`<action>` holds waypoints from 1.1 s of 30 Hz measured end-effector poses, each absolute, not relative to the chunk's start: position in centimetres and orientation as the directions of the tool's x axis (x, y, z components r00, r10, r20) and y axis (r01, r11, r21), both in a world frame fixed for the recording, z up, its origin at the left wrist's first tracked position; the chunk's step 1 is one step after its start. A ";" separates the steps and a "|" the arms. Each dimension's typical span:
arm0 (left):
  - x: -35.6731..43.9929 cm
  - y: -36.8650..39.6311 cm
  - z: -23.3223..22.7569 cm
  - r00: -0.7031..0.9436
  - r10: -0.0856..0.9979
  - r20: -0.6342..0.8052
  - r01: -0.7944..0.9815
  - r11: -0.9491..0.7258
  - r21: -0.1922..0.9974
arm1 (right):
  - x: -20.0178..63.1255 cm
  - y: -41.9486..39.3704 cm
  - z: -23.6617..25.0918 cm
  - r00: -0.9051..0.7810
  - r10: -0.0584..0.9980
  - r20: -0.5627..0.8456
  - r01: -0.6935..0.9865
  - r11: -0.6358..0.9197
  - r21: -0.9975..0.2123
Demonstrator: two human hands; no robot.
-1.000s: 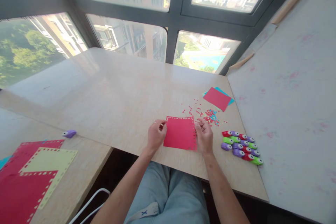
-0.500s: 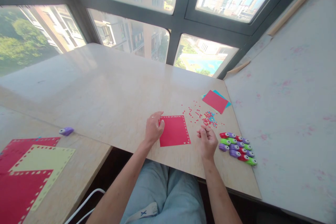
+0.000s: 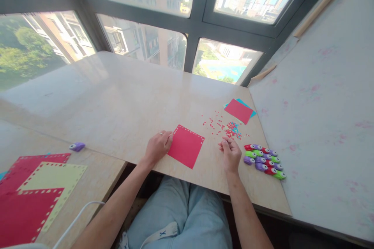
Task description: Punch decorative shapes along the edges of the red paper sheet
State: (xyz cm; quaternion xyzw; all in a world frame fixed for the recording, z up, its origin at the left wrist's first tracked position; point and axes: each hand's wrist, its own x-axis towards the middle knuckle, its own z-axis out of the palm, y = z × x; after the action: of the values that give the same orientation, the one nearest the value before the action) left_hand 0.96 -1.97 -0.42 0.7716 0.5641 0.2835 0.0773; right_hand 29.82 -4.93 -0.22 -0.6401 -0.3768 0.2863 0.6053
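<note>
My left hand (image 3: pixel 157 147) pinches the left corner of a red paper square (image 3: pixel 186 146) with punched edges, which is turned diamond-wise just over the beige table (image 3: pixel 122 105). A ring shows on that hand. My right hand (image 3: pixel 230 152) is off the paper, to its right, with fingers curled; I cannot tell whether it holds something small. Close to the right hand's right side lies a cluster of small purple, red and green hole punches (image 3: pixel 263 160). Red and blue paper bits (image 3: pixel 230 129) are scattered just beyond the right hand.
A red sheet over a blue one (image 3: pixel 240 110) lies at the far right of the table. On the lower table at left lie punched red and yellow sheets (image 3: pixel 37 186) and a purple punch (image 3: pixel 77 146). A white board (image 3: pixel 321 105) rises at right. Windows behind.
My right hand let go of the red square and drew back to the right. My left hand carried the square to the left and turned it.
</note>
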 end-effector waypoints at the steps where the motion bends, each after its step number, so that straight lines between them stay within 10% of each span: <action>1: 0.8 -2.3 -0.5 0.164 0.922 0.351 0.842 -0.317 0.438 | 29.8 -4.9 -0.2 0.549 0.831 0.090 0.140 0.015 -0.990; 12: 1.7 -2.1 0.0 0.519 0.821 0.236 0.723 -0.570 0.390 | 29.8 -5.0 -0.4 0.519 0.850 0.084 0.159 0.000 -0.987; 33: 3.0 -3.2 -0.4 0.272 0.901 0.338 0.881 -0.375 0.290 | 30.0 -5.0 -0.7 0.492 0.866 0.090 0.167 0.007 -0.986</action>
State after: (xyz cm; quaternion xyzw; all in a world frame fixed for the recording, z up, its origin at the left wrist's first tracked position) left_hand 3.01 -3.18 -0.40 0.7971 0.5587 0.2278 0.0223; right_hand 29.98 -5.03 -0.68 -0.6376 -0.4052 0.2998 0.5826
